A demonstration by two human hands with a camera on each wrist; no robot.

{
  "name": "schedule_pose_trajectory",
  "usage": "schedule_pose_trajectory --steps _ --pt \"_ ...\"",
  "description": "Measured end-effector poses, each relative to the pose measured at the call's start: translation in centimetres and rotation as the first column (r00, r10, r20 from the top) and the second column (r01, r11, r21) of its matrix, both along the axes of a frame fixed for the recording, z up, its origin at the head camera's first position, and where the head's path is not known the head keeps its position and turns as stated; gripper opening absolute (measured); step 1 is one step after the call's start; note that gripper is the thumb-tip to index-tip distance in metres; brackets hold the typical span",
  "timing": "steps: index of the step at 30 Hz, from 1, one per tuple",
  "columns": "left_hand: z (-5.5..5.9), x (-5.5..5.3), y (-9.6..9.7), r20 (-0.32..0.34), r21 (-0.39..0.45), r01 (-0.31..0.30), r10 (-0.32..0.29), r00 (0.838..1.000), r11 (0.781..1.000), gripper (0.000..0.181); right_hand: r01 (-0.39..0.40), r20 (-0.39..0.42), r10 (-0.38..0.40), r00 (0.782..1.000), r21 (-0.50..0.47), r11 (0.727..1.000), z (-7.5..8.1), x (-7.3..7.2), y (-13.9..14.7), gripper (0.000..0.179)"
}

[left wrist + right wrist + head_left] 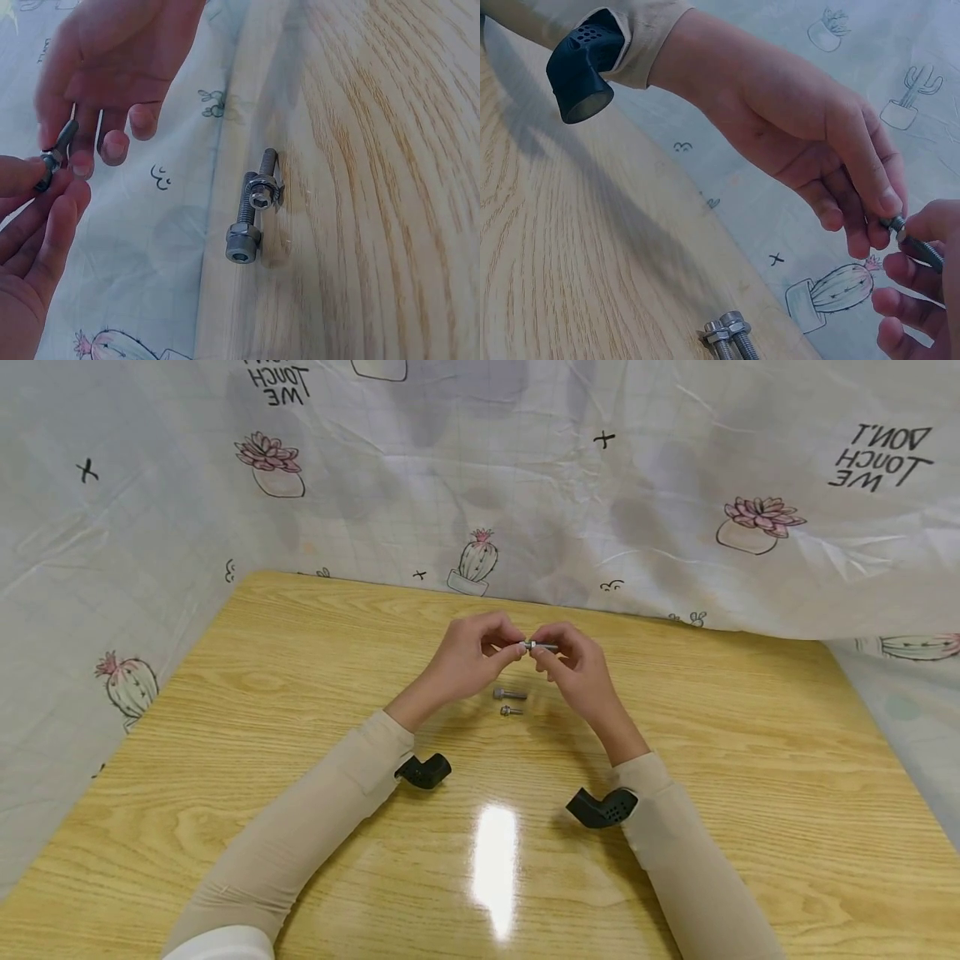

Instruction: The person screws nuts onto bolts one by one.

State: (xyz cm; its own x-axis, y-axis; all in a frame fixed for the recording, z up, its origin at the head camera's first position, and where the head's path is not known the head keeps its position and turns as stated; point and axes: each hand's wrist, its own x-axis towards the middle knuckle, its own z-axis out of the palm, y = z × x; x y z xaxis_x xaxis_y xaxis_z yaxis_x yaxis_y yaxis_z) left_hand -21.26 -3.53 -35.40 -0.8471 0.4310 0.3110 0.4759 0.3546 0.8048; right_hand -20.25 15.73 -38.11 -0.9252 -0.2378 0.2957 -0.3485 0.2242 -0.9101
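Reaching forward from the near edge of the wooden bench (750,760), two arms in beige sleeves (300,843) meet above its middle, each wrist carrying a black camera mount (424,771). A bright patch of glare lies on the bench between the forearms.

Beyond the wrists, two loose bolts rest on the wood side by side and touching. The longer socket-head bolt (509,693) lies just past the shorter bolt (511,711), which carries a washer under its head; in the left wrist view both heads point toward the camera, the longer one (244,225) on the left and the shorter one (264,184) against it.

Just above and behind these, the two hands hold a third bolt (542,647) in the air between them, clear of the bench. The left hand (468,656) has its thumb and fingers (22,176) pinched on the head end, where a small metal piece sits on the shank; whether it is a nut or a washer cannot be told. The right hand (577,672) has its fingers (922,225) curled round the threaded end, the shank (919,244) showing between the two grips.

Behind the bench hangs a creased pale sheet (675,485) printed with cacti, pink potted flowers and mirrored black lettering.
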Motion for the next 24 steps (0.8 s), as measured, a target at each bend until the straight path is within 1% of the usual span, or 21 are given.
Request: schedule_pose_trajectory --steps 2,4,8,11,14,18,21,24 --pt "0.05 -0.02 0.10 -0.002 0.004 0.009 -0.009 1.000 1.000 0.005 -0.002 0.004 0.002 1.000 -0.005 1.000 0.09 0.01 0.02 0.018" --pt "0.09 0.01 0.20 0.001 0.005 0.024 -0.024 1.000 1.000 0.004 0.002 0.006 -0.002 1.000 0.011 1.000 0.22 0.03 0.04 0.022" --pt "0.30 0.20 0.43 0.013 -0.005 0.052 -0.052 0.999 0.999 0.004 0.013 0.009 -0.013 1.000 0.062 0.998 0.26 -0.02 0.06 0.037" --pt "0.42 0.29 0.50 0.018 -0.012 0.059 -0.059 0.998 0.998 0.004 0.020 0.025 -0.022 0.999 0.086 0.996 0.31 -0.06 0.06 0.043" --pt "0.43 0.23 0.50 0.008 -0.017 0.041 -0.040 0.999 0.999 0.004 0.031 0.037 -0.034 0.999 0.078 0.996 0.35 -0.13 0.12 0.038" --pt "0.41 0.07 0.44 0.007 -0.019 -0.003 0.003 1.000 1.000 0.005 0.021 0.020 -0.021 1.000 0.024 0.999 0.29 -0.26 0.26 0.021" --pt "0.44 -0.02 0.38 0.022 -0.013 -0.019 0.020 1.000 1.000 0.005 0.001 -0.002 -0.001 1.000 0.004 1.000 0.22 -0.38 0.37 0.021" --pt "0.49 -0.08 0.39 0.028 -0.004 -0.019 0.019 0.999 1.000 0.004 -0.004 -0.013 0.004 1.000 0.007 1.000 0.16 -0.48 0.42 0.020"
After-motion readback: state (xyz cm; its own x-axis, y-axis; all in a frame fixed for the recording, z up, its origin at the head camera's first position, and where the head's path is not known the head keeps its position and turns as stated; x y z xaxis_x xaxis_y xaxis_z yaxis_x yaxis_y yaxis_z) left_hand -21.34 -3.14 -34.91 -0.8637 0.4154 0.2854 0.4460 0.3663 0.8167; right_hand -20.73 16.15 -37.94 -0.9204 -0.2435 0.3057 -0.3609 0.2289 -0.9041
